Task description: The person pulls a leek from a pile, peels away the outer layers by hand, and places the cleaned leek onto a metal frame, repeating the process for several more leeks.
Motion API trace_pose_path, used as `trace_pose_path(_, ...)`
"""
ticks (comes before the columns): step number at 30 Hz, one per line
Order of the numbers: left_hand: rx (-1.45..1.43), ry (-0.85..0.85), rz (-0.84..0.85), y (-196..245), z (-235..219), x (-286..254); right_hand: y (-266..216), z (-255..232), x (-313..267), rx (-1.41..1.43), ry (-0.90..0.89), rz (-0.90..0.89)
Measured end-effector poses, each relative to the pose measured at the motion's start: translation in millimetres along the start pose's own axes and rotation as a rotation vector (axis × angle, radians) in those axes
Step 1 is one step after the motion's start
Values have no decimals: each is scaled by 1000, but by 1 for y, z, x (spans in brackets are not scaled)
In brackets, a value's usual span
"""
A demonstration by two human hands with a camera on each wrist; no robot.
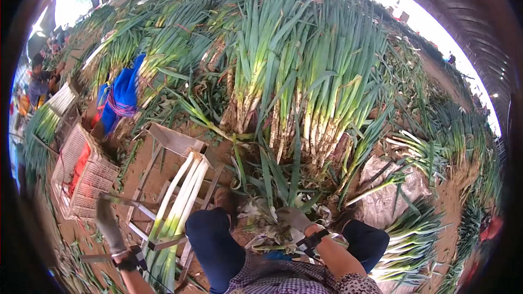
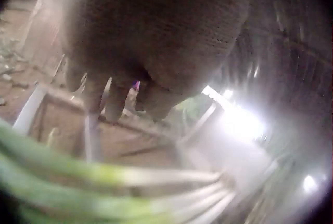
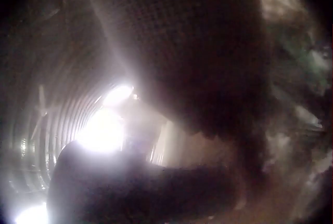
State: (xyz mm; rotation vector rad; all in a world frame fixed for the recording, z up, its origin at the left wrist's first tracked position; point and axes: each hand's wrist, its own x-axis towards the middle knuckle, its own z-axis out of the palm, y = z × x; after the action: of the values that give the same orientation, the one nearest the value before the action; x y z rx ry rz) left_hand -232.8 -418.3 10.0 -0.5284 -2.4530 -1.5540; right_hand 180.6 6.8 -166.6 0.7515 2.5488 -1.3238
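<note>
My left hand point(image 1: 108, 226), in a grey glove, is raised beside a metal rack point(image 1: 143, 191) on the left. In the left wrist view its fingers point(image 2: 112, 102) hang down slightly apart with nothing between them. Several trimmed long green onions point(image 1: 182, 198), white ends up, lie across the rack, to the right of that hand. My gloved right hand point(image 1: 295, 219) is low between the knees, over loose leaves and peelings point(image 1: 260, 219). Its fingers are dark and partly hidden in the right wrist view, and I cannot tell whether they grip a leaf.
Ahead stands a tall heap of untrimmed green onions point(image 1: 327, 87). A wicker basket point(image 1: 90, 182) with red cloth is at left, near a blue cloth bundle point(image 1: 121, 95). On the right, a pale sack point(image 1: 381, 185) lies near a pile of trimmed green onions point(image 1: 411, 239).
</note>
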Motion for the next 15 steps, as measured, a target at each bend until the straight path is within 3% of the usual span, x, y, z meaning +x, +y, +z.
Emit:
trace_pose_path(1, -127, 143, 17, 84, 21, -3, 18, 3, 6, -133, 83, -5)
trace_pose_path(2, -147, 127, 87, 146, 42, -10, 36, 6, 12, -265, 166, 0)
trace_pose_path(3, -168, 112, 160, 190, 66, -18, 18, -1, 20, -42, 207, 220)
trace_pose_path(4, -318, 78, 208, 208, 101, -29, 4, -10, 30, 183, 245, 435)
trace_pose_path(5, -470, 70, 121, 229, 145, -49, 6, -11, 45, 197, 227, 330)
trace_pose_path(6, -385, -206, 214, 245, 177, -52, 8, -13, 60, 214, 208, 226)
trace_pose_path(7, -343, -363, 359, 236, 221, -66, 9, -11, 81, 278, 222, 226)
trace_pose_path(8, -619, -584, 75, 250, 255, -79, 15, -8, 103, 342, 234, 230)
trace_pose_path(10, -1072, -844, -530, 263, 314, -96, 70, 16, 163, 819, 313, -28)
trace_pose_path(12, -1082, -906, -716, 255, 336, -105, 88, 3, 190, 654, 400, -138)
trace_pose_path(13, -1086, -929, -811, 249, 342, -109, 74, -30, 195, 251, 429, -119)
trace_pose_path(15, -977, -894, -795, 250, 341, -106, 59, -72, 213, -524, 400, -70)
